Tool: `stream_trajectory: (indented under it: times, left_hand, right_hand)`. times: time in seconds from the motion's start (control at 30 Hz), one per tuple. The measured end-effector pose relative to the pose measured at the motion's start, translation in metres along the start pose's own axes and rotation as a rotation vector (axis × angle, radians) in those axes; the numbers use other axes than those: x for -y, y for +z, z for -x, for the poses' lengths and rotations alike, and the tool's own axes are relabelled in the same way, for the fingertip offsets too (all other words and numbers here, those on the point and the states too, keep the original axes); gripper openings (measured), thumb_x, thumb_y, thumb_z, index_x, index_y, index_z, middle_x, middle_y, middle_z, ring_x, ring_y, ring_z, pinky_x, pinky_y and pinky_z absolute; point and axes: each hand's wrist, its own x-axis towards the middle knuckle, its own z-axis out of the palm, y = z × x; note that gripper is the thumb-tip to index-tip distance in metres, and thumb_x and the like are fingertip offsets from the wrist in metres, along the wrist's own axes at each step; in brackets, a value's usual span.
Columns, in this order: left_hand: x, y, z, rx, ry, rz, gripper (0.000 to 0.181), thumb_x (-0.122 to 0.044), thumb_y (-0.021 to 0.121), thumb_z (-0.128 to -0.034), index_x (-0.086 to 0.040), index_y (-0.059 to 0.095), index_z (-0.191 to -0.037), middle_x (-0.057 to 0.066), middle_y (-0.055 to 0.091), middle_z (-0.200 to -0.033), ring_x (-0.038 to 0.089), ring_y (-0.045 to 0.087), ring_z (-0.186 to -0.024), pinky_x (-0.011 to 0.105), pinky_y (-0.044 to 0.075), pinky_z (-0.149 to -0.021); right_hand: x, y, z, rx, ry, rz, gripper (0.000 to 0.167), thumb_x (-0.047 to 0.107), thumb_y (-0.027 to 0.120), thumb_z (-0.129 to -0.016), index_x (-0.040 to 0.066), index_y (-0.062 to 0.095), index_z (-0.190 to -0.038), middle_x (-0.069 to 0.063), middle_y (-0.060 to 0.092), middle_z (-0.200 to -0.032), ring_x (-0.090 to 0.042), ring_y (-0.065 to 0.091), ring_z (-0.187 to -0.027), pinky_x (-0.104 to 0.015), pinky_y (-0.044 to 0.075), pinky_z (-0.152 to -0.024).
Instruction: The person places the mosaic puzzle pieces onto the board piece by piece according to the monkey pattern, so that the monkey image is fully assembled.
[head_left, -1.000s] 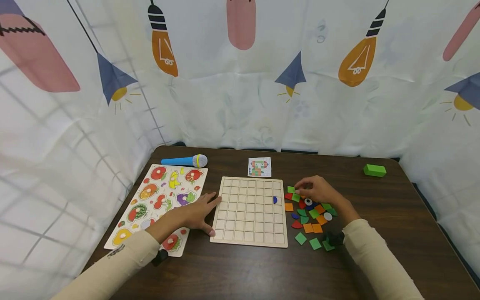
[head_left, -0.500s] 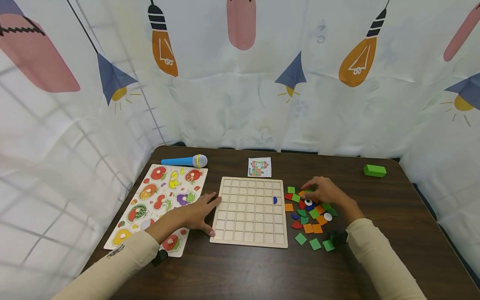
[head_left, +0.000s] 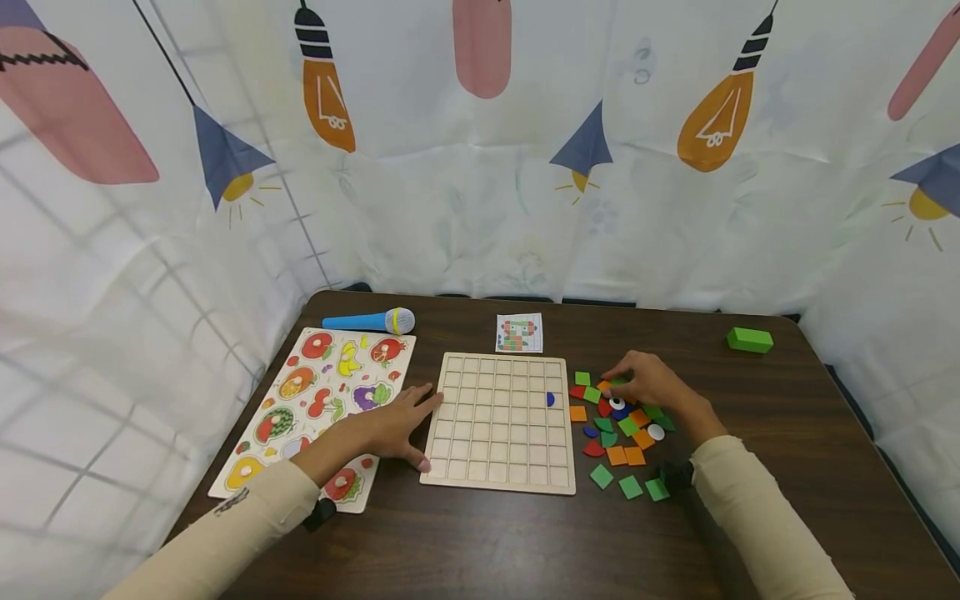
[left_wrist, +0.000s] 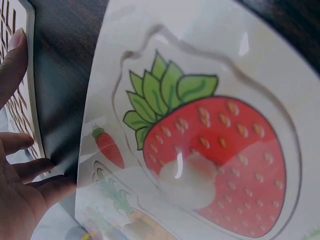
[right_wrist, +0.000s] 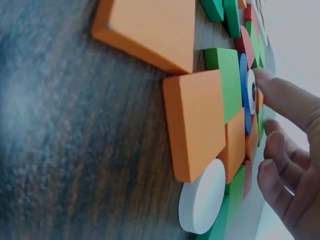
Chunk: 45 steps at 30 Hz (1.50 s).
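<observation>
My left hand [head_left: 396, 423] rests with spread fingers at the left edge of a pale wooden grid board [head_left: 497, 429]; the left wrist view shows the fingers [left_wrist: 25, 142] against its rim. A blue half-round piece [head_left: 551, 399] lies in a right-hand cell. Over the top of the pile of loose pieces, my right hand [head_left: 647, 385] reaches down around a green piece [head_left: 618, 382]. In the right wrist view, thumb and fingers of that hand [right_wrist: 295, 145] stand apart beside a white ring [right_wrist: 252, 91], several orange pieces [right_wrist: 195, 122] and a white disc [right_wrist: 202, 197].
A fruit picture board [head_left: 273, 392] lies left of the grid board, partly under the left forearm. Behind it is a blue toy microphone [head_left: 360, 322]. A small patterned card [head_left: 518, 334] lies beyond the grid board, and a green block [head_left: 749, 341] at the back right.
My right hand has moved slightly right, from the green pieces at the pile's top left to another green piece. My left hand has stayed in place.
</observation>
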Motion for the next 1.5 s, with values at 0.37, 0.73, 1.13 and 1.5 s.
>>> stream_trajectory:
  times: [0.37, 0.73, 1.13, 1.5]
  left_hand:
    - [0.0, -0.002, -0.001, 0.001, -0.002, -0.004, 0.111, -0.054, 0.082, -0.0771, -0.013, 0.022, -0.161, 0.02, 0.014, -0.167, 0.045, 0.014, -0.153, 0.064, 0.033, -0.114]
    - [0.0, 0.0, -0.003, 0.008, -0.021, -0.006, 0.112, -0.054, 0.083, -0.0752, -0.016, 0.023, -0.161, 0.019, 0.015, -0.167, 0.044, 0.015, -0.153, 0.064, 0.033, -0.114]
    - [-0.001, -0.001, -0.003, 0.013, -0.035, 0.004, 0.111, -0.054, 0.083, -0.075, -0.017, 0.023, -0.161, 0.018, 0.014, -0.167, 0.044, 0.013, -0.154, 0.066, 0.032, -0.113]
    - [0.0, 0.0, -0.002, 0.011, -0.029, 0.01, 0.111, -0.053, 0.083, -0.0759, -0.017, 0.022, -0.161, 0.018, 0.013, -0.167, 0.044, 0.012, -0.154, 0.065, 0.032, -0.114]
  right_hand:
    - [0.003, 0.001, -0.002, 0.027, -0.003, -0.041, 0.022, 0.025, 0.078, -0.089, 0.012, 0.072, -0.105, -0.008, 0.067, -0.105, -0.023, 0.058, -0.092, -0.044, 0.052, -0.084]
    - [0.003, 0.001, -0.002, 0.061, -0.002, -0.16, 0.021, 0.014, 0.069, -0.095, 0.007, 0.061, -0.113, -0.007, 0.062, -0.093, -0.016, 0.056, -0.068, -0.032, 0.05, -0.063]
    - [0.018, 0.002, -0.006, -0.005, -0.045, -0.294, 0.029, 0.026, 0.071, -0.095, 0.006, 0.068, -0.117, -0.005, 0.063, -0.086, -0.016, 0.056, -0.061, -0.027, 0.048, -0.055]
    - [0.045, 0.022, -0.019, 0.076, -0.11, -0.367, 0.031, 0.013, 0.071, -0.094, 0.003, 0.067, -0.123, -0.008, 0.062, -0.093, -0.016, 0.055, -0.06, -0.026, 0.05, -0.056]
